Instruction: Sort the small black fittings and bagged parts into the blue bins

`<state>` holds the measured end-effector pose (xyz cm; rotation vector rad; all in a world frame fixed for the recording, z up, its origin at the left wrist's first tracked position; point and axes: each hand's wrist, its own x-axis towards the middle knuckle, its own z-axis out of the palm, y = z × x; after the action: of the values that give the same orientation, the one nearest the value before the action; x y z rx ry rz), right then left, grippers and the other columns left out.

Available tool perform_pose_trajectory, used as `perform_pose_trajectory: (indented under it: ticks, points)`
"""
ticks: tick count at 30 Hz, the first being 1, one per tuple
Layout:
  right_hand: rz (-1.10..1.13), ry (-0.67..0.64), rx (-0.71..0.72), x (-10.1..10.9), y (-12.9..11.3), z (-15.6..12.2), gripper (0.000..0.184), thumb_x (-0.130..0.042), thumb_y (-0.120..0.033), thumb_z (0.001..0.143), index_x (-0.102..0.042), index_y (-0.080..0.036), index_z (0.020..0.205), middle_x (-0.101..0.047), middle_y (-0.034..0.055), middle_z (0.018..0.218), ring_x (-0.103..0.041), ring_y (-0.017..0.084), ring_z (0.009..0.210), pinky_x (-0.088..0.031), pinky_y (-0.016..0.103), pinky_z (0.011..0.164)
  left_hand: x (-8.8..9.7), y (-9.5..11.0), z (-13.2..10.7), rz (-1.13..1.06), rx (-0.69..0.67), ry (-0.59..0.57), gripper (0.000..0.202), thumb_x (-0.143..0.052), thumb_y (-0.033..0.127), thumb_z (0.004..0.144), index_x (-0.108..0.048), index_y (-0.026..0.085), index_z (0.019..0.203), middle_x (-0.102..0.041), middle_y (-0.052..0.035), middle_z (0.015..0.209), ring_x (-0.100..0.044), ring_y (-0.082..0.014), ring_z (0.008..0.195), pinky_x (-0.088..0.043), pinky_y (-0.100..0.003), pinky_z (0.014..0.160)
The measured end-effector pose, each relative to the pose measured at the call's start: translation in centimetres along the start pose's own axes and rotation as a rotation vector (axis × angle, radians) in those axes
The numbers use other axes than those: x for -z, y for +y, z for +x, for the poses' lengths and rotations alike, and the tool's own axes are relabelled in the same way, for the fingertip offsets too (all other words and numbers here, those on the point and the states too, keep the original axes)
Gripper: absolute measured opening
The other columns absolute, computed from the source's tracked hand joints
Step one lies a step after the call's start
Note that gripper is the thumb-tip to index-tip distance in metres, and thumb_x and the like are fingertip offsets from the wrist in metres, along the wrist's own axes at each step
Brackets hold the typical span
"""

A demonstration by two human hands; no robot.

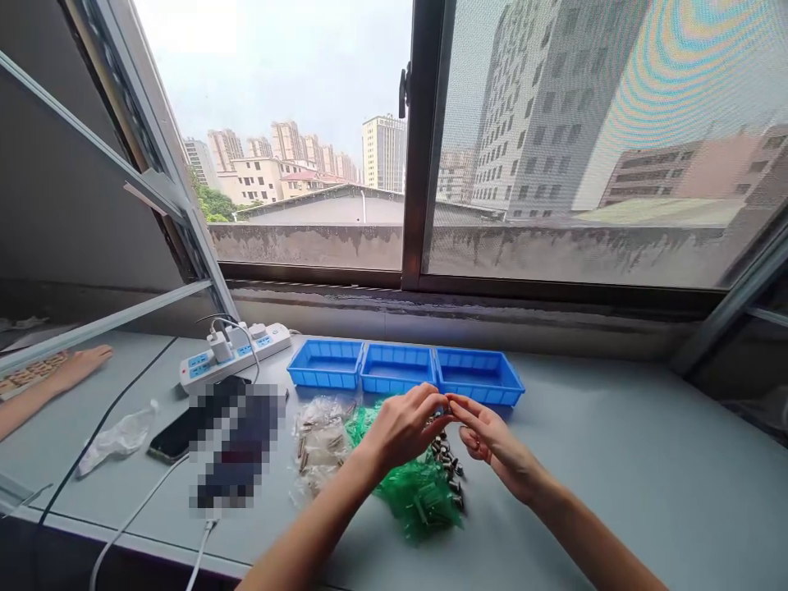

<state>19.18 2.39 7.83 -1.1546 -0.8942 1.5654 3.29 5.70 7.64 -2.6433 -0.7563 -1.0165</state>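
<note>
My left hand [410,423] and my right hand [496,443] meet at the fingertips above the table. Both are closed in a pinch, and whatever lies between the fingers is too small and hidden to name. Under and beside my left hand lie green plastic bags [422,501]. Loose metal screws [455,470] with dark round heads are scattered along the bags' right side. To the left is a pile of clear plastic bags [323,443] with thin metal pieces inside. Just behind my hands stand three blue bins in a row: left [326,376], middle [397,382] and right [480,389].
A white power strip [277,338] with plugs sits at the back left. Nearer are a dark phone [169,439], a blurred-out device [237,451], cables and a crumpled clear bag [120,439]. Another person's hand [86,367] rests at far left, beyond a metal frame. A window spans the back.
</note>
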Motion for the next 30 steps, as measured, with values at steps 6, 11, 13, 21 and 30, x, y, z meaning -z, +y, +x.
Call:
perform_pose_trajectory:
  ticks: [6, 11, 13, 21, 30]
  points:
    - [0.051, -0.030, 0.018, -0.28, -0.17, -0.36, 0.049, -0.082, -0.045, 0.052, -0.066, -0.021, 0.092, -0.053, -0.0020, 0.068, -0.026, 0.005, 0.046, -0.016, 0.021, 0.043, -0.05, -0.14, -0.05, -0.011, 0.033, -0.040, 0.021, -0.032, 0.029, 0.097, -0.050, 0.018, 0.093, -0.061, -0.0031, 0.086, -0.063, -0.0118, 0.071, -0.051, -0.020, 0.056]
    - [0.079, 0.020, 0.022, -0.14, -0.34, -0.33, 0.054, -0.085, -0.042, 0.046, -0.066, -0.022, 0.092, -0.053, -0.0022, 0.071, -0.027, 0.004, 0.047, -0.018, 0.020, 0.043, -0.20, -0.19, -0.11, 0.003, 0.028, -0.037, 0.020, -0.033, 0.028, 0.097, -0.050, 0.018, 0.095, -0.061, -0.0026, 0.087, -0.064, -0.0114, 0.070, -0.050, -0.019, 0.054]
    - [0.070, 0.029, 0.039, -0.04, -0.26, -0.22, 0.056, -0.085, -0.042, 0.045, -0.065, -0.022, 0.093, -0.055, -0.0019, 0.073, -0.027, 0.004, 0.047, -0.019, 0.020, 0.044, -0.32, -0.18, -0.17, 0.021, 0.028, -0.051, 0.019, -0.034, 0.028, 0.097, -0.051, 0.018, 0.097, -0.061, -0.0027, 0.089, -0.064, -0.0115, 0.072, -0.050, -0.019, 0.054]
    - [-0.090, 0.081, 0.124, 0.24, 0.44, 0.53, 0.055, -0.083, -0.044, 0.044, -0.065, -0.021, 0.090, -0.061, 0.0018, 0.084, -0.028, 0.003, 0.044, -0.021, 0.023, 0.043, -0.44, -0.08, -0.26, 0.071, 0.031, -0.092, 0.017, -0.039, 0.028, 0.095, -0.052, 0.018, 0.094, -0.061, -0.0039, 0.090, -0.064, -0.0137, 0.077, -0.050, -0.020, 0.054]
    - [0.089, 0.035, 0.015, -0.44, -0.13, -0.32, 0.061, -0.085, -0.052, 0.039, -0.066, -0.020, 0.088, -0.040, -0.0069, 0.052, -0.027, 0.004, 0.044, -0.018, 0.019, 0.042, -0.36, 0.27, -0.08, 0.028, 0.050, 0.040, 0.024, -0.031, 0.030, 0.098, -0.051, 0.018, 0.095, -0.062, -0.0023, 0.084, -0.062, -0.0112, 0.067, -0.048, -0.020, 0.053]
